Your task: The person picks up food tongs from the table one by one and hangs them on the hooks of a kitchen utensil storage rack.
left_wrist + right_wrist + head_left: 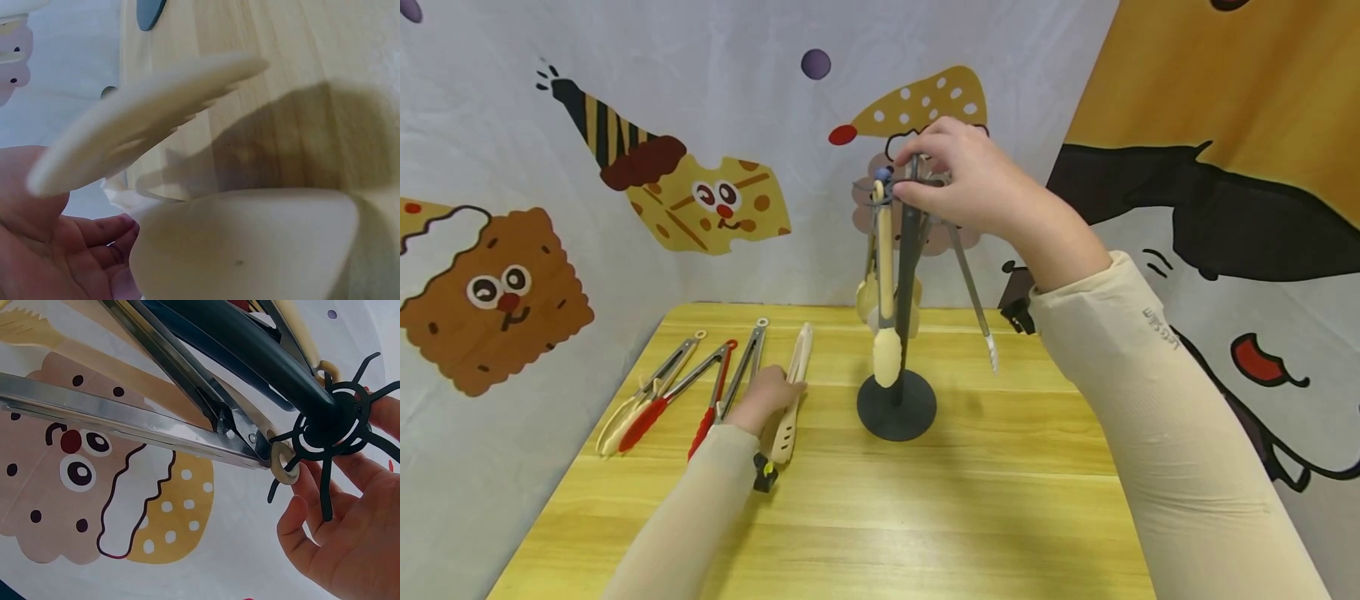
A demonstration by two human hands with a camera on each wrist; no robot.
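My left hand [766, 398] grips cream tongs [790, 423] lying toward the table's left. In the left wrist view, their slotted upper head and broad lower head [250, 244] stand apart. My right hand [970, 177] holds the top of a black utensil stand [897, 408], thumb and fingers bent around its hooked crown [331, 428]. By those fingers, metal tongs [137, 422] hang from a hook by a cream ring, arms spread. Another pair of cream-headed tongs [886, 333] hangs at the stand's front.
Left of my left hand lie several metal tongs: a cream-tipped pair [651, 396], a red-tipped pair [673, 392] and another metal pair [747, 362]. A patterned cloth [730, 275] hangs behind the wooden table [1000, 500]. More cream utensils [867, 298] hang from the stand.
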